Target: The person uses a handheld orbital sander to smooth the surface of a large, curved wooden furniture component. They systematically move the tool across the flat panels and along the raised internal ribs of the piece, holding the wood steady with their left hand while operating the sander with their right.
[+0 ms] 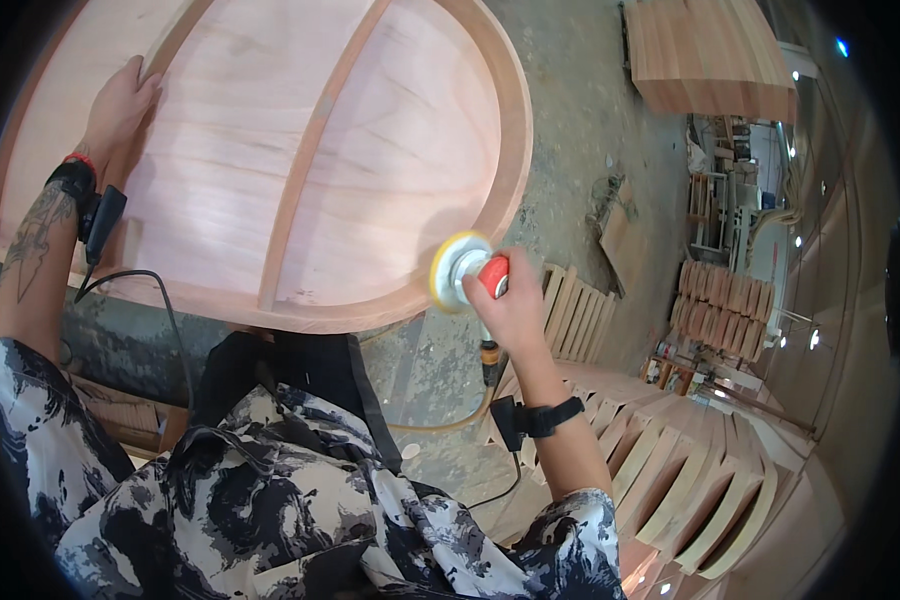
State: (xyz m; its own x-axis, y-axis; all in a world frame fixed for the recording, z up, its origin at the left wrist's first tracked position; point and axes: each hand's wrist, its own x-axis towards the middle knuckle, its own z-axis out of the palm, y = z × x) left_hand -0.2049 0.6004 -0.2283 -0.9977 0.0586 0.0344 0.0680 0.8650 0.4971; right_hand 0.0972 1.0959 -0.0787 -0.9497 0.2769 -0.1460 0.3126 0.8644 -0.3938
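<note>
My right hand (513, 312) is closed around the red-topped body of an air sander (456, 272) with a white and yellow round pad. The pad is tilted on edge against the curved rim (517, 120) of a large, shallow, round-ended wooden panel (370, 215); exact contact is hard to see. Thin wooden strips divide the panel's inside, one of them a middle strip (305, 160). At the upper left, my left hand (120, 108) is closed over another divider strip (178, 38), its fingers partly hidden.
A tan air hose (440, 427) runs from the sander toward my body. Curved wooden pieces (685, 480) are stacked at the lower right, beside slatted wood (578, 315). A large wooden block (710, 55) stands at the far right. Cables (175, 320) hang from both wrist straps.
</note>
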